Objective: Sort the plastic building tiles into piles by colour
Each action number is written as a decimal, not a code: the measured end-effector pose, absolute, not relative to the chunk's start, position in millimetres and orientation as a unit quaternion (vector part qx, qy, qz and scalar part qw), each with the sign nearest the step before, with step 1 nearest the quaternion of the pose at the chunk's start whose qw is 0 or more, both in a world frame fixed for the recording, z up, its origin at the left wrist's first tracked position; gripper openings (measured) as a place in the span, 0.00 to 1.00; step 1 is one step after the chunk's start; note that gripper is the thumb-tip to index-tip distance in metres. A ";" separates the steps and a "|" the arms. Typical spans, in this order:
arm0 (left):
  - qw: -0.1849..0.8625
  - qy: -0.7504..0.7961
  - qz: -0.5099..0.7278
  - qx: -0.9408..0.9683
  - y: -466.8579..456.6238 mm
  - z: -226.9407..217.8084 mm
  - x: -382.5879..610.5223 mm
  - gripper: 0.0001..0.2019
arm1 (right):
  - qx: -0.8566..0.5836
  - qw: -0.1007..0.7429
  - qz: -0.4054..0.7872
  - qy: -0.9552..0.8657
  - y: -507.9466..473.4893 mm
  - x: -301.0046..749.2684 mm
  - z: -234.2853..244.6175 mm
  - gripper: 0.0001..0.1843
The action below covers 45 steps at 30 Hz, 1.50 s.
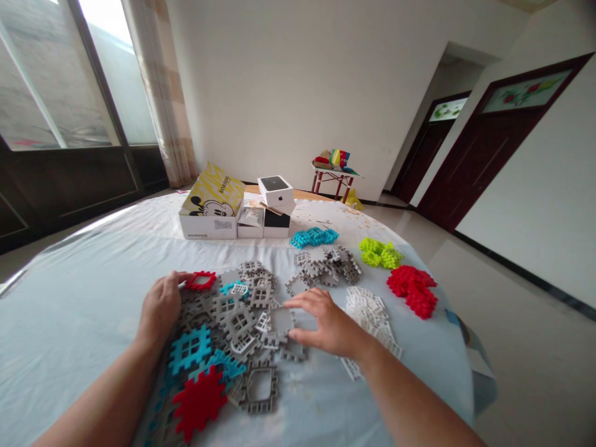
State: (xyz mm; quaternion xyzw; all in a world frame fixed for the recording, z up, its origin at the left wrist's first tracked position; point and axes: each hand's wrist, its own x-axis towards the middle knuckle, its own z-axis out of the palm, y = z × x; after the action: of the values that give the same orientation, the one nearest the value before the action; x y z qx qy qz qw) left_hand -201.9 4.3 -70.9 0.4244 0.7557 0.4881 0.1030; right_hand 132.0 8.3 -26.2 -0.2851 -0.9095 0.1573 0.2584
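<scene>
A mixed heap of interlocking plastic building pieces [239,323] lies before me, mostly grey, with some blue, white and red ones. At the heap's far left edge, the fingertips of my left hand [161,307] are closed at the rim of a red square building piece [202,281]; its thumb is hidden. My right hand [323,323] is over the heap's right side, thumb and fingers apart, at the edge of a grey square piece [282,321]. Nearer to me are a blue window piece [190,349] and a red toothed piece [200,402].
Beyond the heap lie separate piles: grey pieces [326,266], blue pieces [314,236], lime green pieces [379,252], red pieces [412,290] and white fence-like pieces [370,316]. A yellow-and-white box [209,226] and smaller boxes [277,192] stand at the back of the cloth-covered table [88,298].
</scene>
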 end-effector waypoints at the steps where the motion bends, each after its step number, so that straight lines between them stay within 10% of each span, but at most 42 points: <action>1: 0.104 0.756 0.488 0.425 4.7 -71.5 -202.3 0.25 | -0.301 0.279 0.143 -0.901 16.1 135.0 -26.1 0.22; 8: 0.109 0.754 0.486 0.428 7.5 -74.2 -204.3 0.25 | -0.417 0.416 -0.017 -0.808 63.7 150.0 -52.7 0.24; 25: 0.114 0.760 0.484 0.419 5.5 -67.1 -197.7 0.24 | -0.224 0.225 0.101 -0.943 -0.2 94.8 -58.5 0.17; 45: 0.110 0.758 0.485 0.422 8.6 -72.1 -201.8 0.25 | -0.420 0.323 0.064 -0.846 14.7 200.5 -7.7 0.11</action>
State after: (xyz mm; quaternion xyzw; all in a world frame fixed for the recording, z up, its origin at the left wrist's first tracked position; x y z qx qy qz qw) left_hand -201.8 8.6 -72.1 0.4216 0.7581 0.4852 0.1100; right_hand 200.5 14.7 -7.7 -0.4197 -0.8456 0.0643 0.3235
